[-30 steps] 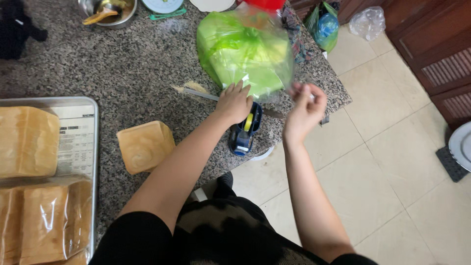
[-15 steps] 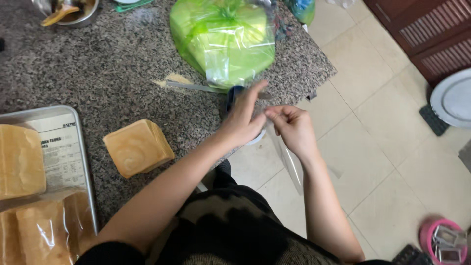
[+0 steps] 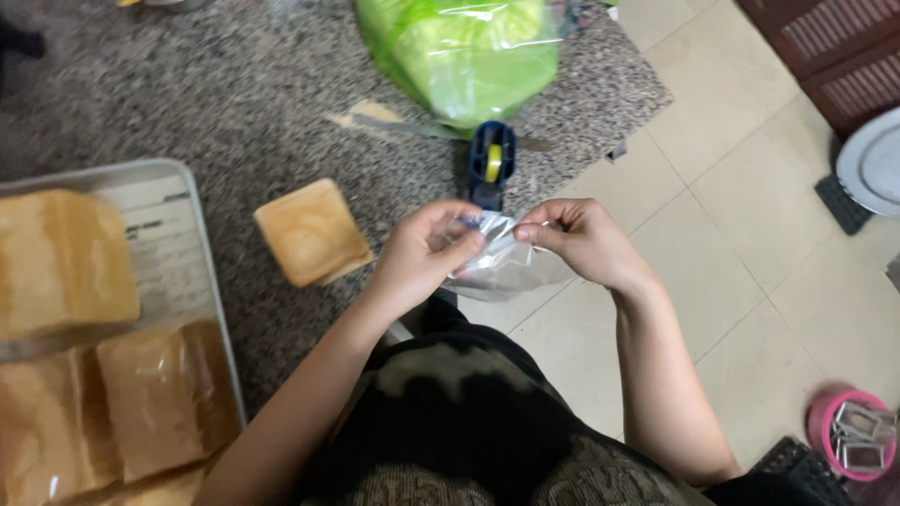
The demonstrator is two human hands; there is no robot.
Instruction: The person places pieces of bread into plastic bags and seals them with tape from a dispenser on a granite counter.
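Both of my hands hold one clear plastic bag [image 3: 502, 267] in front of my body, just off the counter's edge. My left hand [image 3: 424, 251] pinches its left side and my right hand [image 3: 574, 239] pinches its top right edge. A square loaf of bread [image 3: 311, 231] lies unwrapped on the granite counter [image 3: 187, 103], left of my left hand. A blue tape dispenser with a yellow roll [image 3: 491, 161] sits on the counter just beyond my hands.
A metal tray [image 3: 192, 245] at the left holds several loaves, some wrapped in plastic. A green plastic bag [image 3: 459, 52] lies at the counter's far edge. On the tiled floor [image 3: 712, 244] stand a pink container [image 3: 851, 443] and a white plate [image 3: 872, 164].
My hands have drawn back from the tape dispenser toward my body, bringing the clear bag with them. Now both hands grip the bag close together.
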